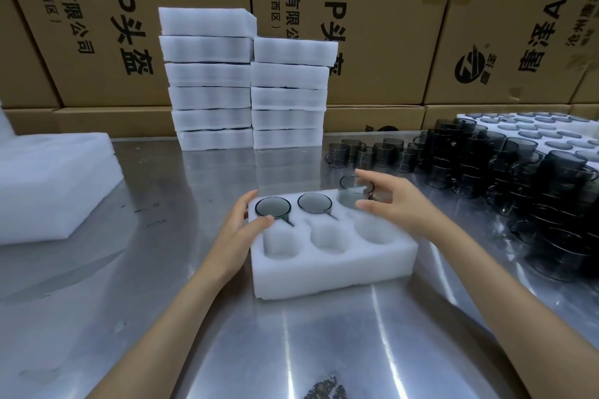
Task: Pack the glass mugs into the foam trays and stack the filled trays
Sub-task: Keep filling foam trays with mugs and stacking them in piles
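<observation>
The open foam tray (pixel 330 256) lies on the steel counter (pixel 162 269) directly before the person. It has six pockets in two rows. In the far row, the left pocket holds a seated mug (pixel 272 207) and the middle pocket a second seated mug (pixel 315 203). The right hand (pixel 389 201) pinches a third mug (pixel 355 192) between thumb and fingers; this mug stands high over the far right pocket and is judged not yet seated. The left hand (pixel 241 220) rests on the tray's left edge, thumb curled onto the rim of the first mug, apparently steadying it. The three near pockets are empty.

Two stacks of closed trays (pixel 246 87) stand at the back of the counter against cardboard cartons (pixel 389 26); the left stack is one tray taller. Their contents cannot be seen.

A large supply of unpacked mugs (pixel 518 178) remains on the right. More foam pieces (pixel 52 185) lie to the left.

Assessment: the current tray is under half filled, and much packing and stacking remains.
</observation>
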Motion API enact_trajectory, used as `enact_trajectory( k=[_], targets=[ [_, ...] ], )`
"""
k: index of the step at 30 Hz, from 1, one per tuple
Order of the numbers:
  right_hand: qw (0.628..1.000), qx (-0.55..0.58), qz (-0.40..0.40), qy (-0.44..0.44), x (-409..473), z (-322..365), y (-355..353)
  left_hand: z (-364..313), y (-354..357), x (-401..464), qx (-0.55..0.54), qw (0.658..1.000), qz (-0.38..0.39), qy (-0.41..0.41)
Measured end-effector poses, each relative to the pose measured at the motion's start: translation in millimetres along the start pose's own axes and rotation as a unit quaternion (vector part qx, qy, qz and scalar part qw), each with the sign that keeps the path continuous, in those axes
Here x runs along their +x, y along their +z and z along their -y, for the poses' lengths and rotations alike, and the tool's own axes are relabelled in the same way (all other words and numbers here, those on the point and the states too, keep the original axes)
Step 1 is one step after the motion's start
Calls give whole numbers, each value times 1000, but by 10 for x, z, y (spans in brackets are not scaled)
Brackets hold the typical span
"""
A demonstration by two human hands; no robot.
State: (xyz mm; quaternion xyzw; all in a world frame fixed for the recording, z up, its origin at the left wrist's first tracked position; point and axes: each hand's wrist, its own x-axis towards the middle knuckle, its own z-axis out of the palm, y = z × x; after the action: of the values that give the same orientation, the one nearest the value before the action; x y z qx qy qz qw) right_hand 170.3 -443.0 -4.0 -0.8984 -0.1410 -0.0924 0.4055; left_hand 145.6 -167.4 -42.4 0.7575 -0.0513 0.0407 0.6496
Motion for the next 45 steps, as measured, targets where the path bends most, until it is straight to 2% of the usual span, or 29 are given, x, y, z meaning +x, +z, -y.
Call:
enact_trajectory(
  k=[2, 5, 8, 10, 13, 17, 19, 22, 25, 27, 30, 32, 35, 37, 39, 43, 45],
  targets=[
    [999, 44, -12, 6, -13, 18, 7, -23, -10, -10, 9, 1000, 3, 0],
    [987, 140, -80, 7, -36, 61, -26, -87, -10, -12, 67, 997, 4, 35],
    [986, 124, -110, -3, -75, 80, -63, -235, 39, -15, 150, 983, -10, 109],
    [991, 66, -111, -20, -104, 73, -54, -365, 134, -13, 205, 966, 5, 156],
    [993, -87, -52, -62, -121, 40, -3, -536, 421, 16, 351, 906, 104, 210],
    [978, -184, 88, -33, -96, -28, 62, -588, 795, 125, 522, 807, 208, 181],
    [970, -199, 141, -6, -75, -29, 73, -583, 841, 178, 547, 788, 237, 156],
    [965, -213, 152, 9, -68, -2, 76, -597, 829, 240, 556, 778, 253, 150],
    [966, -213, 147, 5, -65, -7, 92, -566, 834, 214, 543, 788, 237, 167],
    [975, -175, 135, -4, -72, -35, 116, -513, 848, 180, 529, 801, 223, 168],
    [999, 3, 52, 11, -92, -60, 158, -497, 835, 167, 509, 824, 186, 168],
    [998, 63, -19, 16, -82, -70, 159, -514, 819, 157, 484, 842, 135, 193],
    [992, 35, -120, 20, -33, -141, 113, -503, 797, 88, 438, 870, 64, 218],
    [984, 16, -174, 44, 7, -229, 43, -494, 787, 54, 418, 888, 59, 181],
    [976, -21, -203, 74, 67, -352, -65, -480, 792, 55, 403, 900, 66, 153],
    [953, -116, -250, 125, 245, -603, -406, -461, 798, 72, 384, 909, 60, 150],
    [942, -162, -244, 161, 379, -719, -619, -441, 791, 78, 370, 916, 56, 144]
  ],
)
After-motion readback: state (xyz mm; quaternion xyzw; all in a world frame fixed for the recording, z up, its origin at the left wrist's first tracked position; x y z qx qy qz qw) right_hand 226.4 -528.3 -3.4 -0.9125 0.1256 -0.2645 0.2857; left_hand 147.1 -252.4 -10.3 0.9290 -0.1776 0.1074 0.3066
